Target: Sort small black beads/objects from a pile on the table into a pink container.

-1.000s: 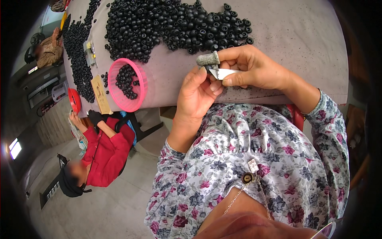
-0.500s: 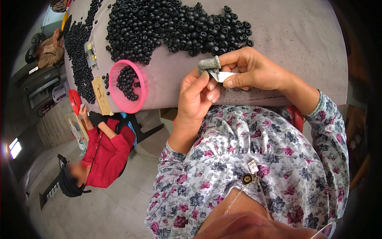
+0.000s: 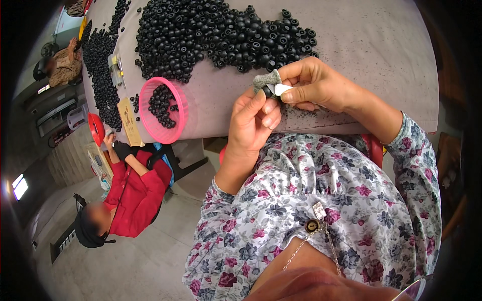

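Left-hand fingers (image 3: 255, 103) are pinched tightly on a small black rounded cap (image 3: 268, 92) above the surface (image 3: 381, 62), right-hand fingers (image 3: 297, 94) being closed on a white-handled blade (image 3: 283, 89) held up to it; the cap, presumably light, firm and slippery, is best gripped by its sides.

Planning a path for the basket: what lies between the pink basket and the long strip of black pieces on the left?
In the head view, a tan board and some loose black pieces lie there.

The pieces (image 3: 170, 40) are black, basket (image 3: 182, 113) pink, blouse (image 3: 321, 175) floral.
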### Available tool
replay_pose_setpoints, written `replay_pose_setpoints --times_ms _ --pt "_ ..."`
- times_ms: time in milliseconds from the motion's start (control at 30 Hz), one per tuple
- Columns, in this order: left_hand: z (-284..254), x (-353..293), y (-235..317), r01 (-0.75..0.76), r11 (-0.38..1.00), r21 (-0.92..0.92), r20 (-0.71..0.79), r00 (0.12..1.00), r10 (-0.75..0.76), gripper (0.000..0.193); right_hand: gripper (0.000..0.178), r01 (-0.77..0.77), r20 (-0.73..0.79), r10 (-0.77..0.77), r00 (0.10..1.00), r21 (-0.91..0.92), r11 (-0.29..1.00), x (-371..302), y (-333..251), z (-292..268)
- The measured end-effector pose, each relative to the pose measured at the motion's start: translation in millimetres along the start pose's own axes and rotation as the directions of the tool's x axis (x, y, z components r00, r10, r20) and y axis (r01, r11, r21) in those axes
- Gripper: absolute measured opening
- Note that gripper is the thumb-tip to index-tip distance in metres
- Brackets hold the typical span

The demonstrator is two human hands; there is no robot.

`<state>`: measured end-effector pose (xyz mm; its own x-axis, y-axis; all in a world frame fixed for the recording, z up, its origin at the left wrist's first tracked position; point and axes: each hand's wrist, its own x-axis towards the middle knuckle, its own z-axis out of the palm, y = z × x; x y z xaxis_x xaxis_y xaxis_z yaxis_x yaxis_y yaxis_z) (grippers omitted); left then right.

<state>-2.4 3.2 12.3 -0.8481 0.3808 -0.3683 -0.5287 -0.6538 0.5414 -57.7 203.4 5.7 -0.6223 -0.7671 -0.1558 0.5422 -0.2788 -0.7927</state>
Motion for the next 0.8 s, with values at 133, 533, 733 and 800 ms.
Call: replay_pose_setpoints --times_ms 133,533,733,800 --pt "-1.6 1.2 0.7 -0.026 0.999 -0.025 0.008 1.000 0.026 0.025 0.034 0.042 0.047 -0.040 0.998 -0.030 0.999 0.0 -1.2 0.8" --pt "-3.6 1.4 0.5 0.002 0.999 -0.050 0.051 0.999 0.000 0.023 0.045 0.028 0.071 -0.025 0.997 -0.048 0.998 -1.5 -4.4 1.9" --pt "-6.3 0.3 1.2 0.025 0.997 -0.066 0.062 0.998 -0.021 0.023 0.039 0.035 0.062 -0.031 0.998 -0.066 0.997 -2.2 -3.7 3.5" --pt "-6.1 0.0 0.5 0.034 0.996 -0.082 0.065 0.997 -0.028 0.023 0.036 0.039 0.064 -0.034 0.997 -0.073 0.997 -2.6 -2.8 3.1"
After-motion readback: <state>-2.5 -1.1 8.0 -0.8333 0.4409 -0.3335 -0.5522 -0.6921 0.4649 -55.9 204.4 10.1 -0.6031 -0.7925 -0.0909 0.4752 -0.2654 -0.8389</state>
